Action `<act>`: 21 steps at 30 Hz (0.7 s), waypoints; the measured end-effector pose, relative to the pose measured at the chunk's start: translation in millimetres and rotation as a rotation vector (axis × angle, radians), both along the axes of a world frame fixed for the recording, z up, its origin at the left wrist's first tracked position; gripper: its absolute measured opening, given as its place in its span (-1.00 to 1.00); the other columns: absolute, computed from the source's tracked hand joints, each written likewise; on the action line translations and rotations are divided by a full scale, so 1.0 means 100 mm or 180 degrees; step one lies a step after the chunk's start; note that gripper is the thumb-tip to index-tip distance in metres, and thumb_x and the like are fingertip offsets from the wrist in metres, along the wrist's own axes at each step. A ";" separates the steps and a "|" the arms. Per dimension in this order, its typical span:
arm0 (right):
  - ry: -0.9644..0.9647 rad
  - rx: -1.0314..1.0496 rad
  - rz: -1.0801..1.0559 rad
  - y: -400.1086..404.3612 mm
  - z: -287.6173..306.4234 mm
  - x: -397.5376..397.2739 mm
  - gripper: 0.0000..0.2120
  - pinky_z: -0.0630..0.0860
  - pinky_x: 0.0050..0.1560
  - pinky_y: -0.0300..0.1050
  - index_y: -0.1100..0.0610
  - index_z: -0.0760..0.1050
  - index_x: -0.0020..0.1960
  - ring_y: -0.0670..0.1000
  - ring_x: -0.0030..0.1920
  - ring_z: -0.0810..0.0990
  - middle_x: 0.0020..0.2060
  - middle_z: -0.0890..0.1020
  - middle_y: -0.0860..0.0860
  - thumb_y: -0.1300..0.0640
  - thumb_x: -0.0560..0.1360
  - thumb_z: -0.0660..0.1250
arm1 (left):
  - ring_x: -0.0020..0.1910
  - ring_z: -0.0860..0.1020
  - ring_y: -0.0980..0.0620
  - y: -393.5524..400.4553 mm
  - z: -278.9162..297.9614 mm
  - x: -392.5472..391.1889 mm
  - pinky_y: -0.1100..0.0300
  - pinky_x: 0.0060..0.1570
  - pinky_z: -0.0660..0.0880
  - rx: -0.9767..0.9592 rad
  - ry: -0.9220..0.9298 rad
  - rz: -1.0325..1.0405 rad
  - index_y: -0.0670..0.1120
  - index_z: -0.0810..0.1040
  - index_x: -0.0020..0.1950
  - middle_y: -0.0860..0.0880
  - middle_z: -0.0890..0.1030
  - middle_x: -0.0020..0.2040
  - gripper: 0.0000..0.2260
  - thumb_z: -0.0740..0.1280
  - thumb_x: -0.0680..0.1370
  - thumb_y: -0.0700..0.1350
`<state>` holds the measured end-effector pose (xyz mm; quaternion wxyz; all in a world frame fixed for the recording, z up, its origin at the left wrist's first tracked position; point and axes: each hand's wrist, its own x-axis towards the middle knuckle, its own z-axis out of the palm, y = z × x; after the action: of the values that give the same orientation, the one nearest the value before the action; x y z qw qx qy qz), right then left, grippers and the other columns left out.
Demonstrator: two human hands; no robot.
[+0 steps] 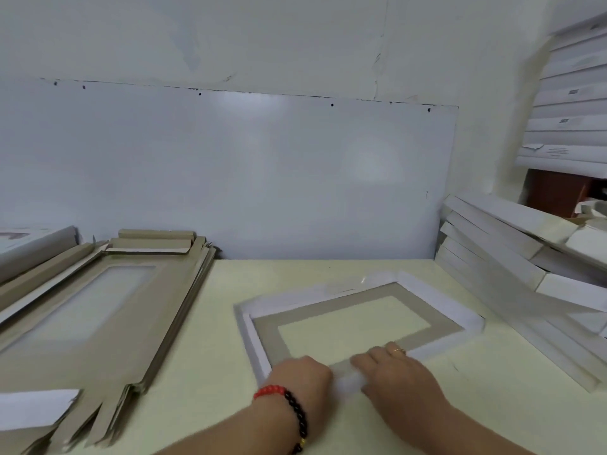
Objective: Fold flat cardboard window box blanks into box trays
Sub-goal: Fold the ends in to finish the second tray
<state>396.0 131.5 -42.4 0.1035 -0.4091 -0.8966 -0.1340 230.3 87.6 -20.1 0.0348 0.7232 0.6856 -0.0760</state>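
Left hand (pixel 300 372) and right hand (pixel 394 369), lower centre of frame, both on near wall of one window box tray (pixel 358 323); fingers curled over white edge, exact grip blurred. Beaded bracelet (pixel 289 402) on left wrist, ring on right hand. Tray on cream worktop (pixel 203 372), right of centre, four walls raised. One stack of flat blanks (pixel 98 310) at left. Pile of white folded boxes (pixel 525 257) leaning at right edge. White panel (pixel 230 175) behind.

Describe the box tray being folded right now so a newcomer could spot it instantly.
On the pale table, look right of the brown stack of flat blanks. The tray lies under both hands, the only piece with white walls raised around a grey window frame.
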 end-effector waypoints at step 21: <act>-0.0695 -0.0758 0.0075 0.14 0.25 0.12 -0.61 0.20 0.24 -0.09 -0.09 0.44 0.29 -0.01 0.40 0.30 0.22 0.52 -0.10 0.15 0.50 0.14 | 0.12 0.51 -0.15 -0.22 -0.05 -0.32 -0.01 0.09 0.46 -0.0596 -0.0302 -0.0612 -0.03 0.43 0.13 -0.08 0.48 0.13 -0.68 0.27 0.52 0.15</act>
<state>407.7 145.8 -17.8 -0.0424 -0.3910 -0.9168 -0.0692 198.5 65.9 -25.3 0.1270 0.7819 0.6007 -0.1083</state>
